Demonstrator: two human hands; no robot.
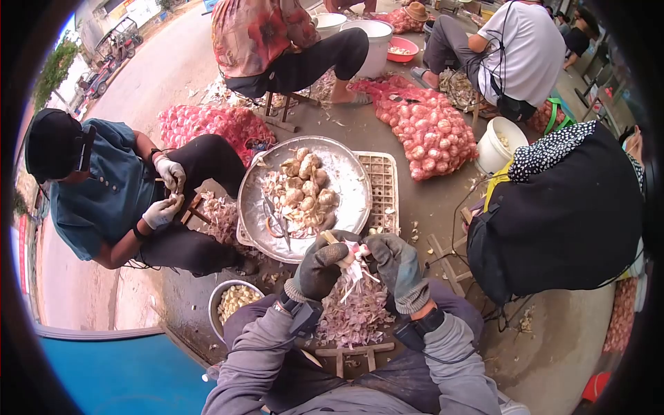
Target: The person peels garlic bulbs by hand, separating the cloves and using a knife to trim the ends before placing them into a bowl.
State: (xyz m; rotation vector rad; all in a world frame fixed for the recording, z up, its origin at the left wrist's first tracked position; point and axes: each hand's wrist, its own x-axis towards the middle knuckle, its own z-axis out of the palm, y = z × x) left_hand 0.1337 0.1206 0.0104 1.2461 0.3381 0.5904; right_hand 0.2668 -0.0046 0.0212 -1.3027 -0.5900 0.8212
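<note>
My left hand (319, 268), in a dark grey glove, is closed around a partly peeled garlic bulb (354, 257) with its stem pointing up and left. Loose white skin hangs from the bulb. My right hand (398, 266), gloved too, has its fingers pinched at the bulb's right side. Just beyond my hands, a round metal tray (354, 181) holds garlic bulbs (304, 183), loose skins and scissors (275, 220). Below my hands, a heap of purple and white skins (353, 315) lies between my knees.
A bowl of peeled cloves (236, 301) stands by my left knee. A plastic crate (384, 187) supports the tray. Beyond lie red net sacks of garlic (432, 135). A co-worker (104, 183) sits at left, another person (560, 207) at right. A white bucket (492, 149) stands behind.
</note>
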